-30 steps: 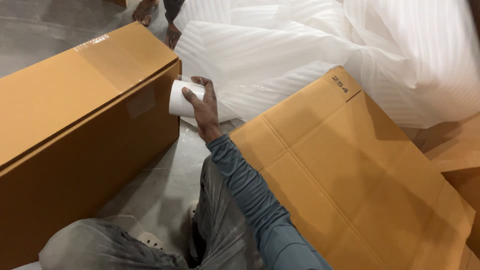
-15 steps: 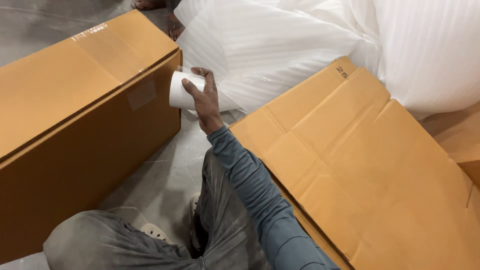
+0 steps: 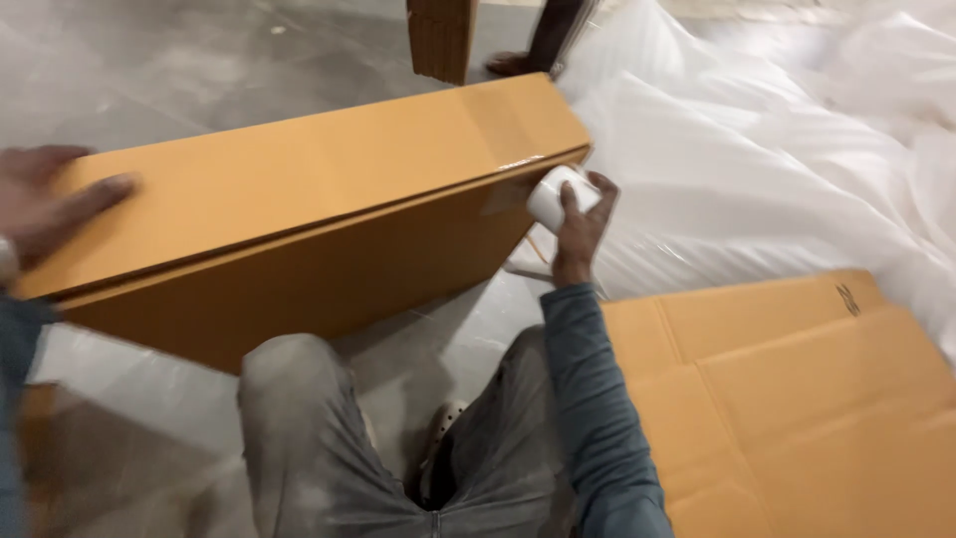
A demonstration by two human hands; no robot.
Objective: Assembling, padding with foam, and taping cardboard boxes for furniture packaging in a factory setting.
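A person is taping a long cardboard box point(image 3: 299, 189) on the floor.
The left hand point(image 3: 45, 204) is lying flat and open on the box top; the right hand point(image 3: 583, 219) is gripping a white tape roll point(image 3: 558, 196) against the box's end corner.

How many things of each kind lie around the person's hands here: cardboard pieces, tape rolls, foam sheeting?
Cardboard pieces: 2, the long closed box and the flattened carton.
White tape rolls: 1, held in the right hand.
White foam sheeting: 1 heap.
Total: 4.
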